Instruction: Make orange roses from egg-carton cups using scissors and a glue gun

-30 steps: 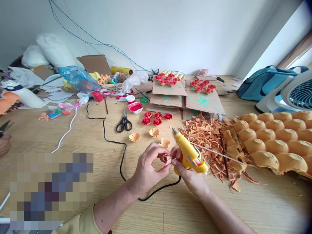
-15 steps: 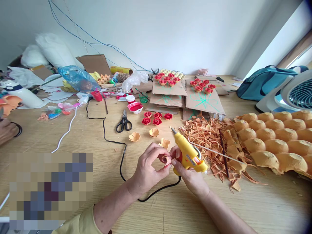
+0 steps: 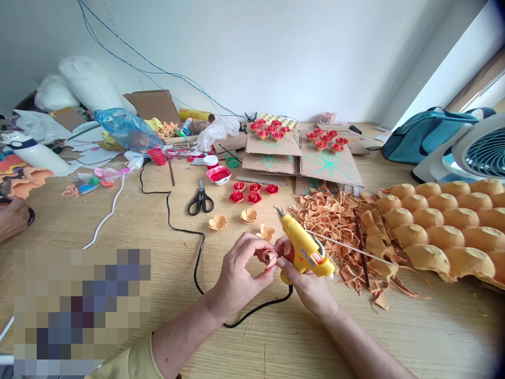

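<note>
My left hand point(image 3: 239, 273) pinches a small rolled orange paper flower piece point(image 3: 270, 257) between thumb and fingers. My right hand point(image 3: 304, 281) grips a yellow hot glue gun point(image 3: 302, 245), nozzle pointing up and away, while its fingertips also press on the same flower piece. The gun's black cord point(image 3: 189, 231) loops across the wooden table point(image 3: 276, 342). Three unpainted orange paper flowers point(image 3: 218, 221) lie just beyond my hands, and several red painted flowers point(image 3: 252, 191) sit behind them.
Black scissors point(image 3: 201, 198) and a bowl of red paint point(image 3: 219, 173) lie behind the flowers. Orange egg-carton scraps point(image 3: 335, 221) and an egg tray point(image 3: 445, 221) fill the right. Cardboard sheets point(image 3: 327, 163) carry more red flowers. Another person's hand point(image 3: 11, 218) is at the left edge.
My hands hold nearly still with the flower piece and glue gun. The other person's hand at the left edge has shifted and set down its scissors.
</note>
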### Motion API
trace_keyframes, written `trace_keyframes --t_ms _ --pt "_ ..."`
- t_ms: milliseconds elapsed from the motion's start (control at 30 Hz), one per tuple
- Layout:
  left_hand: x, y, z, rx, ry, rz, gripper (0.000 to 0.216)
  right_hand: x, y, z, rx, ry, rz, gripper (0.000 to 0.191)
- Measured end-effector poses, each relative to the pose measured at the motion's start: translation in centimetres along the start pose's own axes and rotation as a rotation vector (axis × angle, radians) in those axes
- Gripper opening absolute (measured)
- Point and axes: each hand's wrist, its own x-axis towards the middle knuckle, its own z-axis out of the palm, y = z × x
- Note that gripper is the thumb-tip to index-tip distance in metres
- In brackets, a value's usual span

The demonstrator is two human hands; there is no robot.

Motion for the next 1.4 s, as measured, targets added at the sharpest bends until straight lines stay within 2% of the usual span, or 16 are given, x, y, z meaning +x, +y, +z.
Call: trace_keyframes --t_ms 533,1200,1400 --pt "0.27 0.24 -0.14 0.032 0.002 0.075 0.021 -0.32 0.69 -0.27 0.037 -0.035 0.020 0.019" --pt "0.19 0.19 -0.08 0.036 0.002 0.084 0.021 -0.02 0.25 0.03 0.124 -0.017 0.039 0.025" --pt "0.15 0.14 -0.06 0.037 0.011 0.088 0.021 -0.03 0.32 -0.05 0.126 -0.017 0.031 0.021"
